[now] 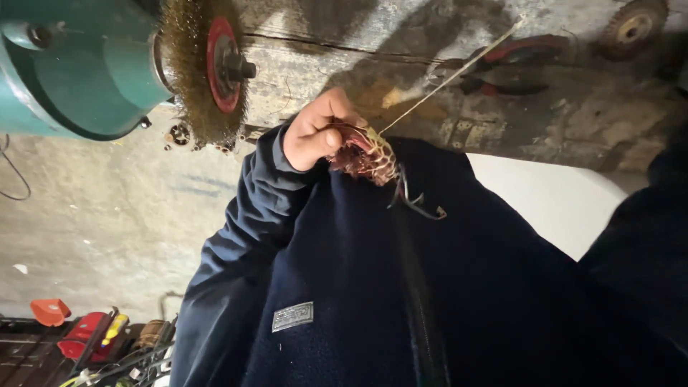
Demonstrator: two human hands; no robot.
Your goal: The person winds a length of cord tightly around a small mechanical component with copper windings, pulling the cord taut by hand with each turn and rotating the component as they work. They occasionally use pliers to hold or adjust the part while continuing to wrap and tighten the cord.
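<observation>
My left hand [313, 132] is closed around a small bundle of reddish and yellowish wires [367, 154]. It is held up against the front of my dark blue fleece jacket [430, 287]. A thin pale wire [451, 77] runs from the bundle up to the right across the wooden bench [573, 122]. Dark wire ends [416, 204] hang from the bundle over the jacket's zipper. My right hand is out of sight; only a dark sleeve [648, 229] shows at the right edge.
A green bench grinder [79, 68] with a brass wire wheel [204, 68] stands at the upper left, close to my hand. Red-handled pliers [505, 72] and a small wire wheel [634, 25] lie on the bench. Red tools [86, 337] sit at the lower left on a concrete floor [107, 215]. A white surface [559, 201] shows at the right.
</observation>
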